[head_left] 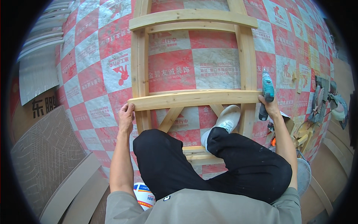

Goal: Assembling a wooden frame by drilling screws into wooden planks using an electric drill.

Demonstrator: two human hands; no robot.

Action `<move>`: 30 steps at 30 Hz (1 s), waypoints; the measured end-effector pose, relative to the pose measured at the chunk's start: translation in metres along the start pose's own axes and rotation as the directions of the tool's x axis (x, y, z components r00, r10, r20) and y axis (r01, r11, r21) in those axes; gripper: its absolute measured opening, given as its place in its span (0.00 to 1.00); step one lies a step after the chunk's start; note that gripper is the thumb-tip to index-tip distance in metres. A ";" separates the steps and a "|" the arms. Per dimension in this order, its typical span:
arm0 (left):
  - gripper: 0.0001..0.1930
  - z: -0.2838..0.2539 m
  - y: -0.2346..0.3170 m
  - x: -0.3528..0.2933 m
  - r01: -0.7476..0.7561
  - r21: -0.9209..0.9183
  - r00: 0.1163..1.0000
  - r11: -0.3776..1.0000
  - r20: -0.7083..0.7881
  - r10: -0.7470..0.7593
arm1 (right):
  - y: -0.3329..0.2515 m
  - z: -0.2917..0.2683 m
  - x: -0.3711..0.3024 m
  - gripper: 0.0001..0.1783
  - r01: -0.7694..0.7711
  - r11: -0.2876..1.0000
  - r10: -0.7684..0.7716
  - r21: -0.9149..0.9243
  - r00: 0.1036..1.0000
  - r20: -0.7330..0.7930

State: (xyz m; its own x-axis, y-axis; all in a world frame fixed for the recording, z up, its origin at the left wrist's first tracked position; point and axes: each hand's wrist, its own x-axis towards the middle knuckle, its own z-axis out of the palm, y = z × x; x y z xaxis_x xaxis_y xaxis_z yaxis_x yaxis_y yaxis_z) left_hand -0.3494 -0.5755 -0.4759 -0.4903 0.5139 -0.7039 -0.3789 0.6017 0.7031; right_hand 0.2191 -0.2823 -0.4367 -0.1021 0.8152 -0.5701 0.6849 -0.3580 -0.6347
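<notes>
Across the two long rails of a wooden frame (247, 59) lies a wooden board (194, 100). At its left end, my left hand (127, 115) is closed, thumb on top and fingers along the end. My right hand (270, 105) is by the board's right end, closed around the handle of a teal and black cordless drill (267, 87). Its fingertips reach the board's end, and the drill's nose points away from me. The hand hides most of the handle. Farther off, another crosspiece (194, 15) spans the rails.
My white shoe (228, 118) is within the frame, near diagonal braces (170, 119). Red and white checked sheeting (89, 84) covers the floor. Left are tile boxes (48, 130) and metal strips (43, 37); right, wood offcuts (304, 140) and tools. A white bucket (143, 194) stands beside my left leg.
</notes>
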 end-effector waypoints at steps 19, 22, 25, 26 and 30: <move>0.12 0.004 -0.012 0.001 -0.026 -0.087 0.999 0.996 -0.024 0.024 | 0.018 0.000 -0.002 0.13 -0.061 0.986 0.061 0.158 0.998 0.002; 0.12 0.003 -0.011 0.003 -0.010 -0.086 1.000 0.996 -0.019 0.008 | 0.007 0.001 -0.005 0.13 -0.066 0.992 0.066 0.111 0.998 0.004; 0.12 0.002 -0.011 0.004 -0.011 -0.085 1.000 0.996 -0.027 0.009 | 0.008 0.000 -0.004 0.14 -0.084 0.995 0.083 0.047 0.996 0.019; 0.12 0.001 -0.013 0.006 -0.025 -0.070 0.999 0.997 -0.030 0.023 | 0.010 0.001 -0.004 0.14 -0.087 0.994 0.086 0.066 0.996 0.017; 0.11 -0.004 -0.019 0.010 -0.034 -0.052 0.999 0.998 -0.037 0.032 | 0.018 0.002 0.000 0.15 -0.095 0.988 0.092 0.120 0.995 0.029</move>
State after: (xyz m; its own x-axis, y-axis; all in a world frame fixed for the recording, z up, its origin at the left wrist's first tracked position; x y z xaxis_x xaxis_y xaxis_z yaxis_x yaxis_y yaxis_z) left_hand -0.3499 -0.5848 -0.4959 -0.5306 0.5100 -0.6770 -0.4022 0.5515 0.7308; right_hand 0.2304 -0.2898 -0.4490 -0.0600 0.7652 -0.6410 0.5998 -0.4857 -0.6359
